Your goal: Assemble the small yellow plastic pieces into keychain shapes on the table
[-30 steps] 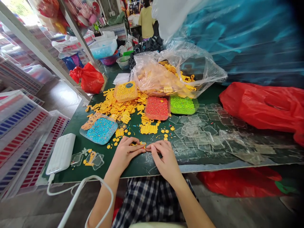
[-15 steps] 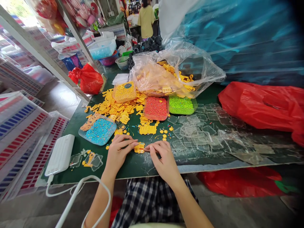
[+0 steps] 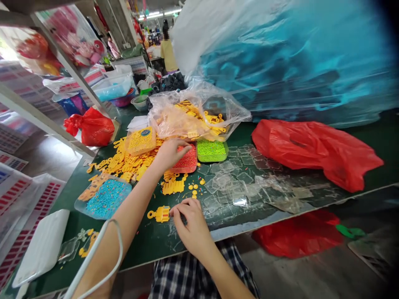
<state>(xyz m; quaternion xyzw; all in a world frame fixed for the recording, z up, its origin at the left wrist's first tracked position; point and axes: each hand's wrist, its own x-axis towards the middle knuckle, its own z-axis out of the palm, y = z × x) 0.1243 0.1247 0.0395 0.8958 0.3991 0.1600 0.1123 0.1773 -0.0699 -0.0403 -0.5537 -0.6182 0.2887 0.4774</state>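
A small yellow plastic piece (image 3: 161,214) with a ring at one end and short beads in its slots lies on the green tabletop. At its right end, the bent fingers of my right hand (image 3: 190,222) grip the edge. My left hand (image 3: 173,155) reaches over the tray of red beads (image 3: 187,162), holding nothing visible, with thumb and fingers apart. That arm covers part of the yellow heap. Beside the red tray stands a tray of green beads (image 3: 212,151). A tray of blue beads (image 3: 109,197) sits left of my forearm, and a tray of yellow beads (image 3: 141,140) rests on the heap.
Loose yellow pieces (image 3: 124,164) spread behind my left arm, below a clear bag (image 3: 193,116) of more. Thin clear plates (image 3: 230,178) cover the table to the right, near a red bag (image 3: 305,141). A white power bank (image 3: 42,245) with a cable lies left.
My left hand has let go of the yellow piece and moved forward to the red beads. My right hand stays at the piece. The view has turned right.
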